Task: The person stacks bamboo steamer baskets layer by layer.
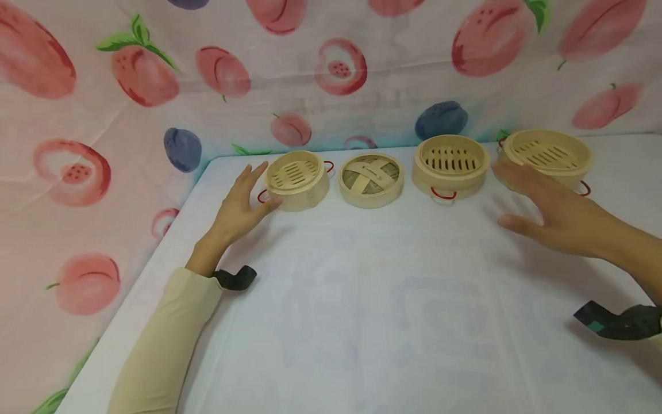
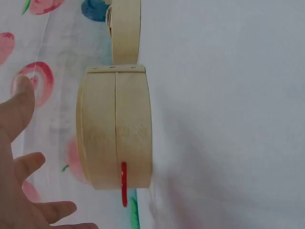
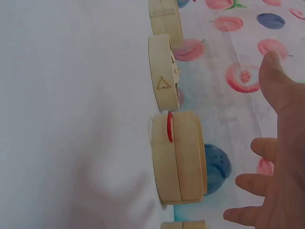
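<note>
Several round bamboo steamer pieces stand in a row at the back of the white table. My left hand [image 1: 239,208], fingers spread and holding nothing, hovers at the leftmost steamer basket [image 1: 297,184], which has a slatted base and red handles. In the left wrist view that basket [image 2: 114,131] stands apart from the fingers. Beside it lies a woven steamer lid [image 1: 371,179]. To the lid's right comes another slatted basket [image 1: 451,172] with a red handle. My right hand [image 1: 555,210] is extended and holds nothing; it overlaps the rightmost basket [image 1: 555,152] in the head view.
White cloth [image 1: 362,316] covers the table in front of the row. A fruit-printed curtain [image 1: 289,75] hangs behind and along the left side. Dark wrist-worn devices [image 1: 620,322] sit at both wrists.
</note>
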Demonstrator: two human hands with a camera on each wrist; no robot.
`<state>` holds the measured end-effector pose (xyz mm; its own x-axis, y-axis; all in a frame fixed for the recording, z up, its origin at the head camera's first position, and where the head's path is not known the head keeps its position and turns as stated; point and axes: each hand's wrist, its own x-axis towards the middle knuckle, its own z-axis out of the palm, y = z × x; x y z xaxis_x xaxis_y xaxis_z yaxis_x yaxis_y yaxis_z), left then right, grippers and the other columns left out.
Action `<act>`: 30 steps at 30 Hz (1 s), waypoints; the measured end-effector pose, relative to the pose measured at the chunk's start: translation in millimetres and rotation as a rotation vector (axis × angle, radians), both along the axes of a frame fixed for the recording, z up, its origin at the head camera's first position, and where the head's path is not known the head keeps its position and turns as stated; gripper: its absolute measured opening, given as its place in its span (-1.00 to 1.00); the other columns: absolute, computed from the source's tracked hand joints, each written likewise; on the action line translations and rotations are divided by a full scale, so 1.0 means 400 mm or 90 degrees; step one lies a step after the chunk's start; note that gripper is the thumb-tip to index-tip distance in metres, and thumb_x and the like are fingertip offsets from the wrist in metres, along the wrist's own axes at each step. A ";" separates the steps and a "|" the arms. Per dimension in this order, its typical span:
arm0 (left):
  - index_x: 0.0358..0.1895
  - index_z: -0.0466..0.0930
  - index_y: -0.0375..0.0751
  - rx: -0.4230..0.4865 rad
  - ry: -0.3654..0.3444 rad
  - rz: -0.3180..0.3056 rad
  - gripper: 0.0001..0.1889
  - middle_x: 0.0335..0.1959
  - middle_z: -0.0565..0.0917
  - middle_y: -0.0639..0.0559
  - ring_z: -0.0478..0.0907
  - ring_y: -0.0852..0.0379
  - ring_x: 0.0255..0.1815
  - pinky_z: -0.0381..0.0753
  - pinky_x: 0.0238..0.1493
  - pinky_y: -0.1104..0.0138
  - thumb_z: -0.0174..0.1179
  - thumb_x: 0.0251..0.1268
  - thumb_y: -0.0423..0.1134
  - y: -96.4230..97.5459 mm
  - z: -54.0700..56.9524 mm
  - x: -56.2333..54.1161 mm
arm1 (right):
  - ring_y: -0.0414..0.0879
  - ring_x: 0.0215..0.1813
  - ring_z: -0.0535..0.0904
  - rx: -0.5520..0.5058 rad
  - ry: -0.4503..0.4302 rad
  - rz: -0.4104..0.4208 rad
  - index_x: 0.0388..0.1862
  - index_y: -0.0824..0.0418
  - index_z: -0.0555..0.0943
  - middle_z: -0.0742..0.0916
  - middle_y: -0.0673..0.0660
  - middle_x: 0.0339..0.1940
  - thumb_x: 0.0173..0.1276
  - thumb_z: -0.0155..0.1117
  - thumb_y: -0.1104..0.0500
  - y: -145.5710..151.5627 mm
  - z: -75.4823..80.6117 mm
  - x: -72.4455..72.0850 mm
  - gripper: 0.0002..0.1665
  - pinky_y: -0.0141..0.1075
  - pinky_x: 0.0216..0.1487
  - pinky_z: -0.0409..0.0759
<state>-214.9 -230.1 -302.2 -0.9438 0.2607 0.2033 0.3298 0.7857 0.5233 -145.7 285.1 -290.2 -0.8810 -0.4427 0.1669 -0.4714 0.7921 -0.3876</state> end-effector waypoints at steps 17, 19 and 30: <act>0.41 0.28 0.07 0.159 -0.041 0.007 -0.33 0.41 0.27 -0.12 0.35 -0.25 0.26 0.40 0.13 -0.08 0.31 0.23 -0.07 -0.008 -0.052 -0.037 | 0.20 0.13 0.40 -0.087 -0.034 -0.011 0.53 0.01 0.13 0.38 0.28 0.35 0.34 0.29 0.08 -0.120 -0.015 -0.025 -0.15 0.20 -0.02 0.46; 0.37 0.33 0.00 0.172 -0.036 0.011 -0.37 0.39 0.29 -0.12 0.38 -0.24 0.24 0.44 0.11 -0.05 0.32 0.23 -0.12 -0.005 -0.055 -0.041 | 0.18 0.17 0.39 -0.109 -0.031 0.002 0.51 0.02 0.15 0.40 0.25 0.35 0.35 0.28 0.10 -0.137 -0.016 -0.029 -0.18 0.17 0.01 0.46; 0.05 0.51 -0.16 0.233 0.001 0.044 -0.62 0.22 0.46 -0.08 0.55 -0.12 0.08 0.56 -0.04 0.20 0.36 0.17 -0.28 0.009 -0.083 -0.060 | -0.02 0.05 0.47 -0.172 -0.022 0.035 0.46 0.09 0.24 0.57 0.16 0.10 0.41 0.21 0.15 -0.193 -0.038 -0.055 -0.31 -0.08 -0.05 0.50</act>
<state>-239.1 -226.4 -335.6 -0.9563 0.1066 0.2724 0.2835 0.5669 0.7735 -167.8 207.9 -305.2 -0.8644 -0.4329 0.2558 -0.4934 0.6318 -0.5979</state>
